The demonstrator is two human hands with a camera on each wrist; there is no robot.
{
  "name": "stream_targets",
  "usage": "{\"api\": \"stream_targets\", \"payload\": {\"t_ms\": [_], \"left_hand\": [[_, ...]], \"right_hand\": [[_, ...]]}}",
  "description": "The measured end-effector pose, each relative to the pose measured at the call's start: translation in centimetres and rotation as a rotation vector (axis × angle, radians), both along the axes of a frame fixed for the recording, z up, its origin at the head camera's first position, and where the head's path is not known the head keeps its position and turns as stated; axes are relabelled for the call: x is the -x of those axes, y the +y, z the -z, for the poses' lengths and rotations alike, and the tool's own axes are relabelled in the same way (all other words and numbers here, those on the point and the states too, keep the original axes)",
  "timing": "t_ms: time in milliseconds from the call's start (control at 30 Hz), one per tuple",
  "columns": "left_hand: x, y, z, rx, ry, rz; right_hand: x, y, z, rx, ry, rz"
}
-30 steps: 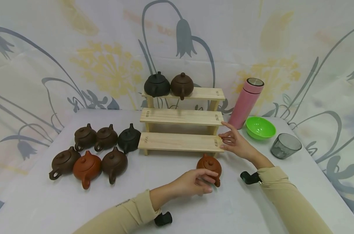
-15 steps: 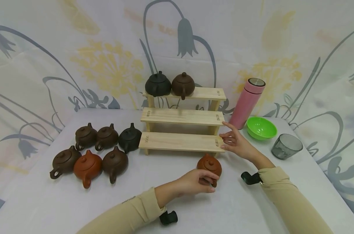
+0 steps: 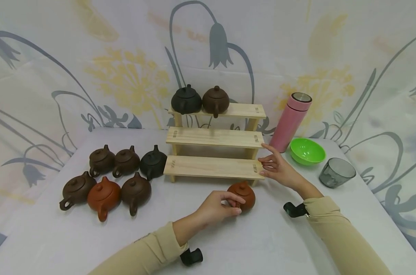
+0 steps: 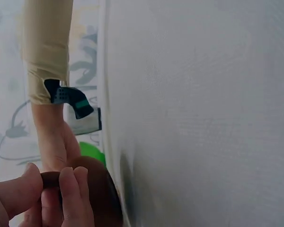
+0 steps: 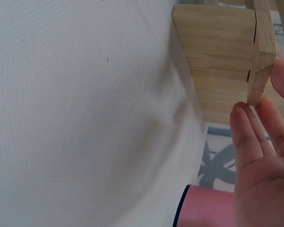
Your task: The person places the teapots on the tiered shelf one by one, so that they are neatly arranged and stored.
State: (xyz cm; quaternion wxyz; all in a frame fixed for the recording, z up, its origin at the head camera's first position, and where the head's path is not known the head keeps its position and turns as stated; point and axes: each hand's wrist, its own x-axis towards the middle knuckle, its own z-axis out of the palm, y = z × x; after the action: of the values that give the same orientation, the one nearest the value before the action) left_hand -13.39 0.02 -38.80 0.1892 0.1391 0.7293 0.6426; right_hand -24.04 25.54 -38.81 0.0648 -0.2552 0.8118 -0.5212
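Lone red teapot (image 3: 248,196) shifted toward 9 o'clock, my left fingers (image 4: 72,196) pinching its handle (image 4: 50,179); right fingers (image 5: 244,139), relaxed, touch the stand (image 3: 211,167) at 3 o'clock. I'd keep it level, lid's loose-looking.

The pot (image 3: 246,195), round and orange-brown with its knobbed lid on, is just in front of the rack (image 3: 211,167), near the right end of the lowest board. Its spout faces the rack; the left hand (image 3: 216,206) pinches the handle on the side away from it. It looks about upright, though whether its base is raised is hard to tell. The rack, pale wood, rises in three steps; fingers of the right hand (image 3: 278,168) touch its right end.
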Motion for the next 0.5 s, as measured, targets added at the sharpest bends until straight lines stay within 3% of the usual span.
{"api": "stream_targets", "payload": {"t_ms": [200,500], "left_hand": [[-0.3,0.1,-1.1,0.049,0.048,-0.016],[0.3,0.1,-4.1,0.082,0.182,-0.066]], "right_hand": [[0.1,0.1,0.2,0.01,0.012,-0.016],[0.0,0.2,0.2,-0.006,0.005,-0.015]]}}
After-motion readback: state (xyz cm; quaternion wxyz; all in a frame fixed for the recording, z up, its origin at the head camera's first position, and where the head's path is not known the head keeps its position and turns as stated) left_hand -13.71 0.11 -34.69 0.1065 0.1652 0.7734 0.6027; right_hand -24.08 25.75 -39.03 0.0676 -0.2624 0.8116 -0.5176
